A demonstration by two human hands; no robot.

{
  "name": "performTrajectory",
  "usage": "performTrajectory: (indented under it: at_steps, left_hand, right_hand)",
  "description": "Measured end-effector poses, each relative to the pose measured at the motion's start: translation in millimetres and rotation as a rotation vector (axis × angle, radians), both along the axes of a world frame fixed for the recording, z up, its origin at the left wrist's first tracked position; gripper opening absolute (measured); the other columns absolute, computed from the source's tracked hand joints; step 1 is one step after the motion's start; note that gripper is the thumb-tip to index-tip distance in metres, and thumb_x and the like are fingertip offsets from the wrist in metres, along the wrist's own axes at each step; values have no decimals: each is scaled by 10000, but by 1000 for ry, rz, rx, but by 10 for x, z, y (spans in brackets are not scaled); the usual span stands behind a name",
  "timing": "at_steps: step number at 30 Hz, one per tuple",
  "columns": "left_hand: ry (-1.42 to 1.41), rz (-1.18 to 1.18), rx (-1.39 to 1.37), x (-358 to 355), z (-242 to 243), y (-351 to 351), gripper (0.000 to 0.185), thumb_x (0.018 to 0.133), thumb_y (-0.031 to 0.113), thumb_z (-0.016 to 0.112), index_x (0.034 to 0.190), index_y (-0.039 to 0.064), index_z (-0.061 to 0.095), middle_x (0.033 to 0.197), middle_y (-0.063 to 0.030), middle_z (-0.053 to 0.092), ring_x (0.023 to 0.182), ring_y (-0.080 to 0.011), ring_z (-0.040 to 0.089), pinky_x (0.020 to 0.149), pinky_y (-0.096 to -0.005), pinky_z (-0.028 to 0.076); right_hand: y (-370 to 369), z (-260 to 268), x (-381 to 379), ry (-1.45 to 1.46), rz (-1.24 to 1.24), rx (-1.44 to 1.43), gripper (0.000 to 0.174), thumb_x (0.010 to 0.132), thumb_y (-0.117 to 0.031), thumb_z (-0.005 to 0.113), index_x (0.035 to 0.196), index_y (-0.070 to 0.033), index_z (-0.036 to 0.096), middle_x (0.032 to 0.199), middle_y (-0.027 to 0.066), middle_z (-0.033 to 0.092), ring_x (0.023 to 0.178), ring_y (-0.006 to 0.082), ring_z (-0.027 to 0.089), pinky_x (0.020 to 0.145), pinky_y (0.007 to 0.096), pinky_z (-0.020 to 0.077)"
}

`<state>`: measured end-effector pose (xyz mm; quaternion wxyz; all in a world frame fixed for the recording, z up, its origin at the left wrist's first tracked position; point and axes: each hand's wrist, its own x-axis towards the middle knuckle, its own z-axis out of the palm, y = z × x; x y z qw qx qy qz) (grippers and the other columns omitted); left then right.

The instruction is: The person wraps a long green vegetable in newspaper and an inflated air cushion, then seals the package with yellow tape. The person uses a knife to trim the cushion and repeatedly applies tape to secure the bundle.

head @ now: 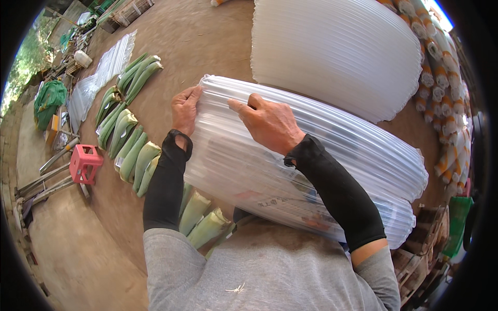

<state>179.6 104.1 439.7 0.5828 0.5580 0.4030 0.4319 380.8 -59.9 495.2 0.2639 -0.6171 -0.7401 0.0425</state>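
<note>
A wide sheet of clear ribbed plastic air-column packaging (330,128) lies folded across in front of me, its lower layer bearing printing. My left hand (186,110) pinches its upper left edge between thumb and fingers. Over the ribs near that edge is my right hand (270,122), index finger extended towards the left and the other fingers curled. Whether its fingertips grip the film cannot be told. Beyond the sheet, a large pile of the same ribbed plastic (334,54) lies on the ground.
Bundles of thick green cut stalks (128,163) lie in rows at the left, beside a pink plastic stool (85,164). Flat clear plastic (113,58) lies farther off. Wrapped rolls with orange bands (441,79) are stacked at the right, above wooden crates (424,233) and a green container (458,225).
</note>
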Motion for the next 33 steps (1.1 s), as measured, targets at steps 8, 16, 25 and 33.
performTrajectory:
  at_steps: [8,16,25,33]
  left_hand:
    - [39,-3,94,-61,-58,8,213,1002,185,723,1053,-11,788,935,25,718,823,-57,597,742,-207,455]
    - [85,64,121,-73,-75,-9,212,996,176,733,1037,-24,789,881,66,667,796,-36,543,701,-204,424]
    - [150,64,167,-70,-60,-13,202,1007,166,711,1062,-9,796,878,78,652,785,-30,509,681,-196,385]
    - [225,52,320,-198,-218,149,218,1031,155,660,1112,-7,781,960,22,712,848,-72,585,758,-226,468]
  right_hand:
    - [-45,-36,-21,-62,-39,51,420,955,-52,593,1362,-145,641,883,89,597,708,221,647,589,375,524]
    - [-515,25,301,-157,-92,-9,420,946,-33,608,1346,-155,651,875,63,585,750,187,637,614,334,545]
    - [-1096,7,766,-245,-177,-9,431,909,-39,651,1324,-153,674,895,81,596,700,193,629,593,316,547]
    - [-1786,32,1339,-336,-320,-4,446,896,-23,659,1301,-204,703,906,90,653,777,218,657,651,341,571]
